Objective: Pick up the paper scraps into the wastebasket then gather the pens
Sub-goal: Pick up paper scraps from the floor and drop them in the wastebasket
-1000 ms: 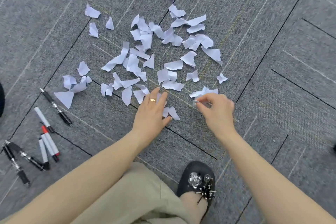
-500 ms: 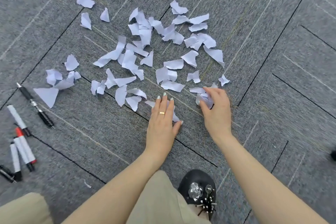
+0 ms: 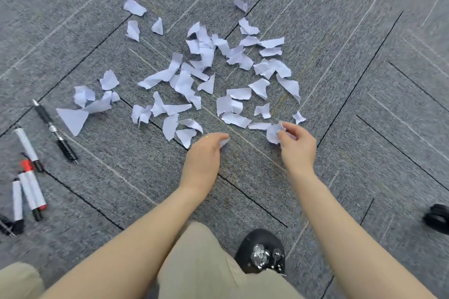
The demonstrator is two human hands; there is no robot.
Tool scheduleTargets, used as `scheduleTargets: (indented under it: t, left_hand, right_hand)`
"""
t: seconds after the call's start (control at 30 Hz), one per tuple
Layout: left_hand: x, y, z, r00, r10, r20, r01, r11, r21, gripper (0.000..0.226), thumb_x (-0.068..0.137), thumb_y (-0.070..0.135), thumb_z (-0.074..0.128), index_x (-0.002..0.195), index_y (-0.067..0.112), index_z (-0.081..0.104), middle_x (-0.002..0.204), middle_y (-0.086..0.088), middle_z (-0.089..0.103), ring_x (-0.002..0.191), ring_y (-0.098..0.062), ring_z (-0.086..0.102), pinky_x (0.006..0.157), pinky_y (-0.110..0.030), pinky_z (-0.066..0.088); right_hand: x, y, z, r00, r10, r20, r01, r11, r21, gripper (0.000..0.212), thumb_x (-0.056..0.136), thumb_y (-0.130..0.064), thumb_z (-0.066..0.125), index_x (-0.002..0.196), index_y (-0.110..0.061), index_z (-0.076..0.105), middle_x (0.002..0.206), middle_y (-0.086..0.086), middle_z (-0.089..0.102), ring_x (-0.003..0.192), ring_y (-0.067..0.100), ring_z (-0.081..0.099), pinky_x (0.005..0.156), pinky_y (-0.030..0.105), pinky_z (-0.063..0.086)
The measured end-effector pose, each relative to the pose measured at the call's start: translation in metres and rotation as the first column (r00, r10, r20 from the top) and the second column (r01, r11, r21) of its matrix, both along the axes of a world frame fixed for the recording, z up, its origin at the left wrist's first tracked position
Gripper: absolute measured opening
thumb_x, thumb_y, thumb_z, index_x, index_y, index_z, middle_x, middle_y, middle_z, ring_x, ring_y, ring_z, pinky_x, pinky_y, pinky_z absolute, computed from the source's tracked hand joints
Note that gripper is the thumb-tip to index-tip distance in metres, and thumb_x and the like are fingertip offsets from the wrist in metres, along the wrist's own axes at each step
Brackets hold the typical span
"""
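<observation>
Torn white paper scraps [image 3: 206,75] lie scattered over the grey carpet floor [image 3: 364,31], most of them in a loose cluster ahead of the person's hands, with a few stray pieces off to the far left and at the top. The left hand [image 3: 202,158] is curled down at the near edge of the cluster, its fingers [image 3: 218,137] closed over a small scrap whose white corner shows just beside the fingertips. The right hand [image 3: 297,147] is raised slightly, its fingers [image 3: 289,128] pinching a crumpled bunch of scraps [image 3: 273,133]. The pens [image 3: 29,177] lie on the floor at the left edge, well apart from both hands: a black pen [image 3: 54,131] and several white-barrelled markers, one with a red cap. A black shoe [image 3: 261,251] with a silver ornament sits below the hands. No wastebasket can be made out.
</observation>
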State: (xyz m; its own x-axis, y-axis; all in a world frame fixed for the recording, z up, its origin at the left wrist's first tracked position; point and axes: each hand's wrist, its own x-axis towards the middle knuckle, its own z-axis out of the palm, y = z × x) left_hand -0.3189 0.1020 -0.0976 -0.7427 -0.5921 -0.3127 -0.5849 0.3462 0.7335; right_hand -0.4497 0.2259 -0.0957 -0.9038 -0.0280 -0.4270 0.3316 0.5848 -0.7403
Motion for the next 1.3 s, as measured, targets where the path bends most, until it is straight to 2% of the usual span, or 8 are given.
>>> scheduleTargets:
  t: [0.1,0.23,0.5,0.6,0.73,0.97,1.13,1.3]
  left_hand:
    - [-0.006,-0.001,0.010,0.963,0.269,-0.009,-0.262,0.942,0.212,0.028,0.097,0.008,0.040,0.107,0.019,0.064,0.081,0.003,0.064,0.058,-0.009,0.047,0.050,-0.010,0.036]
    - [-0.012,-0.007,0.013,0.924,0.382,-0.008,-0.359,0.874,0.329,0.026,0.094,0.004,0.041,0.101,0.019,0.062,0.092,0.003,0.065,0.077,-0.014,0.057,0.067,-0.023,0.045]
    - [-0.006,0.001,0.005,0.975,0.213,0.065,-0.221,0.960,0.169,0.033,0.093,0.008,0.044,0.125,0.016,0.051,0.130,-0.002,0.048,0.110,-0.012,0.047,0.091,-0.023,0.036]
    - [-0.002,0.012,0.001,0.971,0.197,0.135,-0.197,0.980,-0.015,0.045,0.088,0.021,0.058,0.130,0.015,0.044,0.132,-0.005,0.043,0.119,-0.022,0.042,0.100,-0.036,0.036]
    - [-0.004,0.016,-0.004,0.970,0.175,0.170,-0.176,0.984,-0.008,0.047,0.086,0.003,0.058,0.130,0.010,0.043,0.127,-0.012,0.038,0.111,-0.032,0.049,0.094,-0.038,0.040]
    - [-0.033,0.015,0.004,0.987,0.066,0.145,-0.077,0.994,0.074,0.034,0.088,0.001,0.052,0.119,0.014,0.048,0.123,-0.010,0.041,0.095,-0.035,0.057,0.078,-0.043,0.046]
    - [-0.043,0.008,-0.006,0.988,0.004,0.156,-0.002,1.000,-0.011,0.016,0.095,0.011,0.040,0.106,0.006,0.051,0.115,-0.014,0.047,0.092,-0.037,0.055,0.072,-0.041,0.039]
    - [-0.042,0.001,-0.010,0.982,-0.075,0.172,0.089,0.993,-0.079,0.009,0.095,0.006,0.042,0.093,0.005,0.051,0.107,-0.012,0.046,0.071,-0.029,0.050,0.063,-0.036,0.037]
  right_hand:
    - [0.005,-0.017,0.006,0.987,-0.097,0.131,0.121,0.974,-0.191,0.021,0.087,-0.003,0.057,0.102,-0.017,0.063,0.090,-0.005,0.062,0.078,0.004,0.058,0.062,0.009,0.046]
    - [0.007,-0.036,0.012,0.977,0.019,0.211,0.043,0.958,-0.284,0.025,0.086,-0.001,0.058,0.106,-0.016,0.060,0.099,-0.002,0.062,0.088,0.010,0.058,0.073,0.017,0.046]
    - [0.010,-0.046,-0.007,0.948,0.318,-0.022,-0.317,0.947,0.060,0.042,0.088,-0.007,0.055,0.128,-0.016,0.047,0.117,-0.002,0.049,0.102,0.005,0.046,0.090,0.018,0.036]
    - [0.017,-0.049,-0.014,0.870,0.478,-0.122,-0.459,0.874,0.159,0.045,0.089,-0.009,0.056,0.132,-0.014,0.045,0.128,0.002,0.045,0.116,0.011,0.045,0.094,0.015,0.032]
    - [0.020,-0.048,-0.022,0.765,0.619,-0.177,-0.573,0.780,0.252,0.033,0.089,-0.007,0.054,0.122,-0.012,0.055,0.119,0.005,0.051,0.105,0.017,0.052,0.074,0.013,0.030]
    - [0.022,-0.046,-0.024,0.742,0.647,-0.176,-0.578,0.751,0.321,0.014,0.092,-0.012,0.048,0.099,-0.007,0.059,0.100,0.010,0.060,0.092,0.027,0.054,0.066,0.030,0.030]
    - [0.024,-0.049,-0.017,0.723,0.679,-0.130,-0.615,0.718,0.326,0.020,0.094,-0.023,0.047,0.077,-0.014,0.042,0.086,0.008,0.049,0.075,0.022,0.041,0.060,0.033,0.024]
    - [0.020,-0.031,-0.008,0.844,0.499,-0.196,-0.446,0.857,0.257,0.010,0.092,-0.014,0.047,0.087,-0.006,0.048,0.095,0.007,0.044,0.080,0.017,0.038,0.069,0.023,0.025]
